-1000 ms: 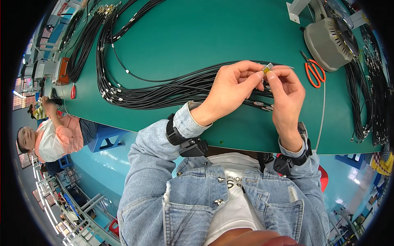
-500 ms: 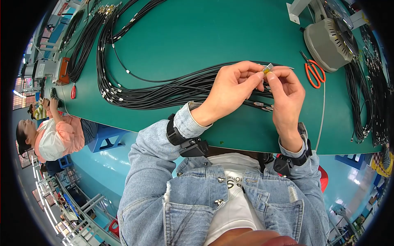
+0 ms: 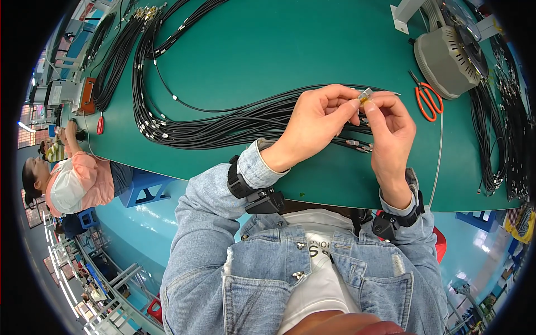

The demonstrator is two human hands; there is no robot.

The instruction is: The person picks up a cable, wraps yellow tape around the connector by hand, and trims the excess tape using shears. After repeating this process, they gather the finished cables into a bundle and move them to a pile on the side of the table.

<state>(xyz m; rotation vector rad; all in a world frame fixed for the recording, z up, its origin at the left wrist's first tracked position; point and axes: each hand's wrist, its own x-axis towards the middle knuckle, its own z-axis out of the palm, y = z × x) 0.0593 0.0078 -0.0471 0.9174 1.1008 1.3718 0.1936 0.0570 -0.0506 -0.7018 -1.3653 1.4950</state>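
Note:
Over the front part of the green table, my left hand (image 3: 315, 123) and my right hand (image 3: 392, 125) meet with thumbs and fingertips pinched together. Between them is a small silver metal cable connector (image 3: 364, 94) with a yellowish part, which looks like tape, at its lower end. Both hands are closed on it, and the fingers cover most of its yellow part. Beneath the hands runs a thick bundle of black cables (image 3: 212, 133) with white labels. Several cable ends with metal connectors (image 3: 357, 145) stick out below my palms.
Orange-handled scissors (image 3: 429, 101) lie right of my hands, beside a grey round-bodied machine (image 3: 446, 61). More black cables (image 3: 488, 134) hang at the right. Another cable bundle (image 3: 114, 64) and an orange-fronted box (image 3: 87, 96) are at far left, where a co-worker (image 3: 84, 178) sits.
My hands stay almost still, pinching the same connector. At the left, the co-worker's arm has shifted slightly.

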